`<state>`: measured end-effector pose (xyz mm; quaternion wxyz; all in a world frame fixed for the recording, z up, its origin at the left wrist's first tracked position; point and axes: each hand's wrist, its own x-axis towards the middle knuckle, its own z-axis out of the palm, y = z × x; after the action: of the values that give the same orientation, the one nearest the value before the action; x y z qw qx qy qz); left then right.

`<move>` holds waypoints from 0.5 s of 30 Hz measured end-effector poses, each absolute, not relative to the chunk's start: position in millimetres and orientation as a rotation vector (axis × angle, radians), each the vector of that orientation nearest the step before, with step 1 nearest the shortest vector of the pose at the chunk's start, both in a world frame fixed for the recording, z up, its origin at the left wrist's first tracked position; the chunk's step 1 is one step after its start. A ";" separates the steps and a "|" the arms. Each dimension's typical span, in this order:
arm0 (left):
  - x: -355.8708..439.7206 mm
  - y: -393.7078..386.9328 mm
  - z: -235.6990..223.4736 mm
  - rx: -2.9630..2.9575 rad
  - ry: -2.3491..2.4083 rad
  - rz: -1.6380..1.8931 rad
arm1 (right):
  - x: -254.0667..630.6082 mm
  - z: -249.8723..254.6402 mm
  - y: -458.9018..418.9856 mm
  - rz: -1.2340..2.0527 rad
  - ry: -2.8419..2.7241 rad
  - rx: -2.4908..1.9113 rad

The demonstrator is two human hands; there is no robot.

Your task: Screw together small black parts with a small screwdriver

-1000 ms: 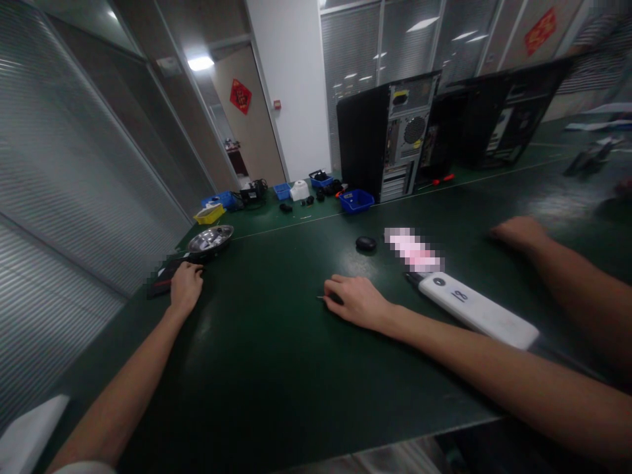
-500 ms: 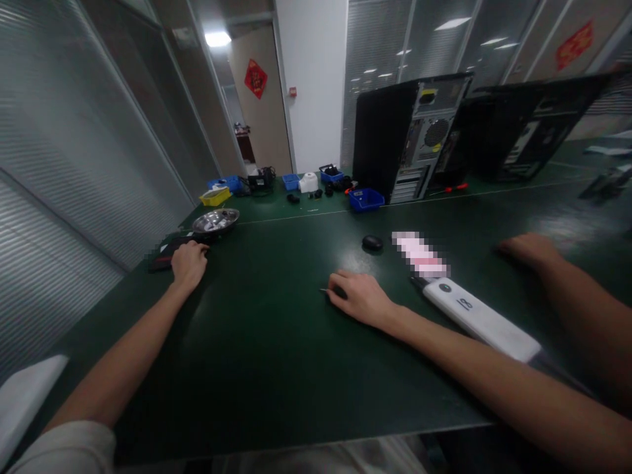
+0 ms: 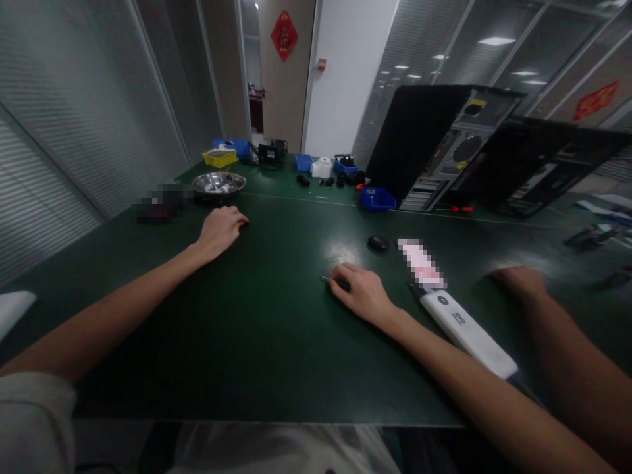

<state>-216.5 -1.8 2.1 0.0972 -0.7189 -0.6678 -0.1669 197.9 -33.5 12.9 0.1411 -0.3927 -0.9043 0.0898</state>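
Observation:
My left hand [image 3: 221, 232] rests on the green table [image 3: 237, 342], just in front of a round metal bowl [image 3: 218, 192] that holds small light pieces. Its fingers are bent together, and a dark reddish spot shows at the tips; what it is I cannot make out. Near the middle of the table, my right hand [image 3: 363, 293] is closed around what looks like a small screwdriver [image 3: 342, 284], with a dark handle and a thin metal tip pointing left. A black computer mouse [image 3: 378, 243] lies beyond that hand.
Another person's hand [image 3: 523, 280] lies on the table at right. Between it and my right arm is a white device [image 3: 469, 332]. Computer towers [image 3: 419, 138] stand behind, beside a blue bin [image 3: 378, 199]. A blurred-out dark object [image 3: 160, 204] lies left of the bowl.
My left hand has drawn away from the dark object at far left and come to the right, in front of the bowl. The right hand keeps its grip. The camera view has shifted.

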 end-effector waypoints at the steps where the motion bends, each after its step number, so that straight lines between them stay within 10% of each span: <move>1: -194.9 -5.4 3.5 -2.247 -1.891 -0.514 | 197.6 12.5 -33.5 0.259 -2.611 -1.137; 15: -68.8 -74.9 5.0 -2.826 -1.390 -1.005 | 189.7 7.2 -38.0 0.356 -2.535 -1.002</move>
<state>-68.8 -74.9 5.0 -0.0818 -0.8520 -0.4191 -0.3030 189.7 -38.0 7.2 0.1952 -0.3574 -0.9045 0.1270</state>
